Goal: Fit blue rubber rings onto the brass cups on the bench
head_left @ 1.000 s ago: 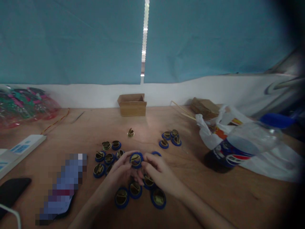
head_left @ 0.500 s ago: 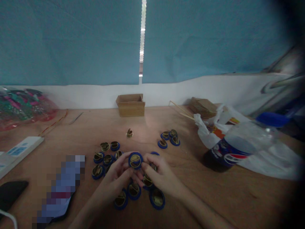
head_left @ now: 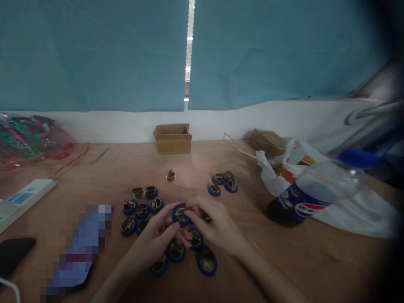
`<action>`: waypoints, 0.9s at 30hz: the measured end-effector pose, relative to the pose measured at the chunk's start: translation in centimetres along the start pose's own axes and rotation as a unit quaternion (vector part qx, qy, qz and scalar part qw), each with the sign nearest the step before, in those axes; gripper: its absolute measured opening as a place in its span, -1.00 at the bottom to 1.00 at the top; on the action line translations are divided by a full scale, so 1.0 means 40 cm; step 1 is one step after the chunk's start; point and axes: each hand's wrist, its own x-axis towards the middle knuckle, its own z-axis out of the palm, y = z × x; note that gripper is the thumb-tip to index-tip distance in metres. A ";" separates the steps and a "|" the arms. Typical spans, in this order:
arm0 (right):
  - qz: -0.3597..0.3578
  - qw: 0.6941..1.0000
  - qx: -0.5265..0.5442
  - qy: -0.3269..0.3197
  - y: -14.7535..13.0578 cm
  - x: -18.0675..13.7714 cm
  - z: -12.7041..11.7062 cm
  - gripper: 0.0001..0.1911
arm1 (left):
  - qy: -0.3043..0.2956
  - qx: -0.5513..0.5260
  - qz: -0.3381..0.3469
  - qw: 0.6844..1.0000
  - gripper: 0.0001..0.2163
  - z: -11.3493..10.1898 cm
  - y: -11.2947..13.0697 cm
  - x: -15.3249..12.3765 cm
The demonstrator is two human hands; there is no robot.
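Note:
A round, blue-rimmed pin-back badge [head_left: 179, 215] is held up between my hands, its brass-coloured back facing me. My left hand [head_left: 158, 235] grips its left side with curled fingers. The thumb and fingers of my right hand [head_left: 213, 223] pinch what looks like the pin at the badge's right edge, though the fingertips partly hide it. Just below lie several more badges, one [head_left: 176, 251] under my left fingers and another [head_left: 207, 261] under my right wrist. A cluster of similar badges [head_left: 142, 211] sits left of my left hand.
A smaller group of badges [head_left: 217, 178] and a lone brass-coloured piece [head_left: 171, 176] lie farther back. Behind stands an open cardboard box [head_left: 173, 145]. A cola bottle [head_left: 303, 202] leans on a white plastic bag [head_left: 356, 219] at right; a phone [head_left: 78, 252] lies at left.
The badge has tilted and turned a little in my hands. My right fingers have moved up onto its right edge, and a thin part now sticks out there.

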 end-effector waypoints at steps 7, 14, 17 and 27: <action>0.006 0.997 -0.055 0.044 0.000 0.010 -0.041 -0.85 | 0.030 0.042 0.017 0.999 -0.52 -0.001 0.023 -0.003; 0.116 0.972 -0.195 0.067 0.067 0.012 -0.180 -0.83 | 0.250 0.139 0.079 0.955 -0.72 -0.042 0.063 0.006; 0.141 0.965 -0.221 -0.007 0.089 0.005 -0.193 -0.81 | 0.321 0.170 0.109 0.925 -0.78 -0.069 0.062 0.005; 0.161 0.945 -0.268 -0.097 0.117 -0.008 -0.162 -0.86 | 0.451 0.221 0.161 0.849 -0.86 -0.099 0.063 0.000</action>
